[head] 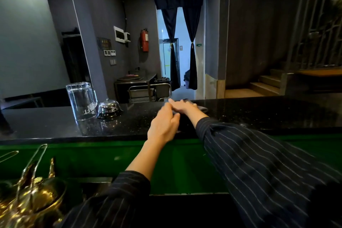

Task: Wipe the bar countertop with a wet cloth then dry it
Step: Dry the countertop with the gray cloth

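The black speckled bar countertop (259, 114) runs across the middle of the view. My right hand (180, 106) is stretched to its far edge, palm down and fingers flat, pressing on a dark grey cloth (202, 108), most of which is hidden under the hand. My left hand (163, 126) hovers over the counter's near side, just left of my right forearm, fingers loosely together and holding nothing that I can see. Both arms wear dark pinstriped sleeves.
An upturned glass mug (82, 101) and a chrome call bell (109, 108) stand on the counter to the left of my hands. Brass and gold bar tools (31, 196) sit below at the near left, in front of the green panel (185, 168).
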Motion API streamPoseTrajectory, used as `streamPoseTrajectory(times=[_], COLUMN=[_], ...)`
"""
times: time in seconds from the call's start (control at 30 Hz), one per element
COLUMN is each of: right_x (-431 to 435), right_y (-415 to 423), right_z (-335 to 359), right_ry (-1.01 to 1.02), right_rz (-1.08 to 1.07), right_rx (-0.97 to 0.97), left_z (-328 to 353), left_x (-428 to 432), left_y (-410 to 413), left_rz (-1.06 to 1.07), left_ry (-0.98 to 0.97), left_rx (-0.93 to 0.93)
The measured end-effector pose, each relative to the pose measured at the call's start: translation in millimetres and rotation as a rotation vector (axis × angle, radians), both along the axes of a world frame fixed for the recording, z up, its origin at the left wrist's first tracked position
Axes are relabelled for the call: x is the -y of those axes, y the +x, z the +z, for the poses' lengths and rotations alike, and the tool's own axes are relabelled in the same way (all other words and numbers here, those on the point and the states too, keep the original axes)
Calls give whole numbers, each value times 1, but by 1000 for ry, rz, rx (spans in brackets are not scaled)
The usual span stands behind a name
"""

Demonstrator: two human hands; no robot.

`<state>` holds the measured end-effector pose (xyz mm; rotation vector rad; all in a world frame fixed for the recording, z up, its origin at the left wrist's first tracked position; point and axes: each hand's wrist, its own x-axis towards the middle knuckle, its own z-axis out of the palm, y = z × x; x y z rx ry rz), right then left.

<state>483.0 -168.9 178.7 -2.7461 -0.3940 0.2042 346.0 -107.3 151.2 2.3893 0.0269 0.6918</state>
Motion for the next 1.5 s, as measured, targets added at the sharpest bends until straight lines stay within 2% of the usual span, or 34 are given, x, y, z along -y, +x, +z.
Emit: streamPoseTrajectory(times=[0.1, 0.2, 0.23, 0.3, 0.37, 0.4, 0.47, 0.57, 0.63, 0.73, 0.83, 0.93, 1.03, 1.13, 1.23, 1.4, 1.5], right_x=[8, 57, 80, 120, 160, 175, 189, 187, 188, 193, 197, 200, 198, 192, 190, 191, 196], right_y=[-15, -57, -64, -66, -64, -61, -60, -56, -56, -61, -61, -51, -49, -51, -49, -52, -57], right_z=[18, 48, 49, 35, 12, 1, -10, -16, -16, -17, -15, -13, -14, -19, -21, -21, -16], right_ry=[139, 320, 325, 252, 22, -28, -54, -4, 75, 148, 224, 258, 156, 32, -36, -21, 91], right_rz=[112, 154, 137, 58, 20, -13, -19, -14, -91, -251, -256, -225, -155, -91, -66, -18, 54], right_rx=[-178, -273, -216, -30, 104, 101, 146, 238, 272, 304, 297, 209, 143, 164, 199, 255, 279], left_z=[3, 9, 9, 9, 15, 18, 24, 24, 23, 23, 21, 17, 17, 20, 22, 15, 9], left_x=[-4, -4, -5, -3, 8, 17, 34, 59, 82, 123, 150, 131, 81, 37, 32, 123, 137], left_y=[5, 4, 4, 10, 21, 30, 49, 79, 92, 93, 67, 31, 9, 16, 41, 32, 7], left_rz=[86, 70, 53, 35, 24, 29, 34, 16, 37, -16, -167, -235, -167, 18, 114, -72, -99], left_ry=[-218, -237, -169, 188, 497, 558, 555, 568, 627, 685, 694, 680, 659, 504, 560, 687, 650], left_rx=[102, 95, 54, -152, -378, -446, -511, -546, -562, -517, -425, -394, -421, -546, -649, -428, -328])
